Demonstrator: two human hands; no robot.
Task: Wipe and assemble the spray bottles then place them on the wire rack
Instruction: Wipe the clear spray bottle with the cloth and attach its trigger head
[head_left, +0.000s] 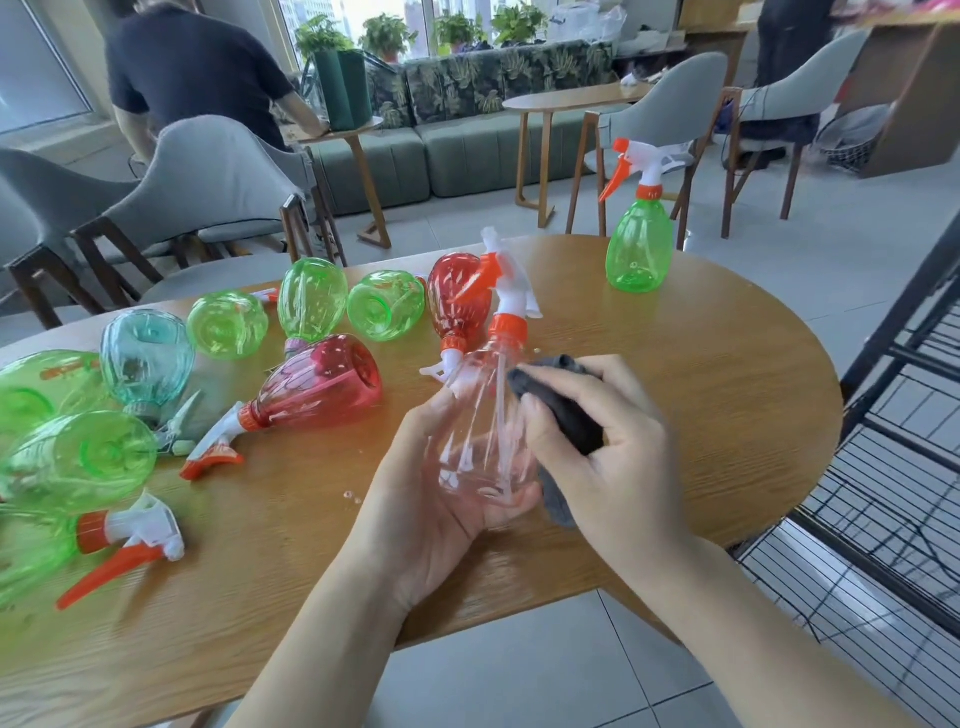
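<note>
1. Wooden table (701, 395), rounded at its far end, serves as my work surface; chairs, a sofa and potted plants stand behind it, and the black wire rack (893, 467) stands just beside the table on my right.
2. My left hand (431, 493) cups the clear bottle (483, 441) from below, fingers curled round its base, holding it tilted above the table with its orange-collared trigger head (511, 291) pointing away from me.
3. My right hand (618, 452) grips a dark grey cloth (566, 410), pressing it against the bottle's right side.
4. Step in hand, as I judge it: wiping. To do it well I should turn the bottle in the left palm so the cloth covers every face, then the shoulder and collar, keeping the grip low so fingers do not re-mark wiped plastic.
5. Droplets (352, 496) lie on the wood near my left hand; I would keep the wiped bottle off them.
6. Containers: the clear bottle appears empty apart from its dip tube. One green bottle (639, 249) stands upright at the far edge, head fitted, seemingly empty.
7. Green, red and teal bottles lie on their sides at left, some with heads on; none shows liquid that I can make out.
8. No bottle is visible on the rack.
</note>
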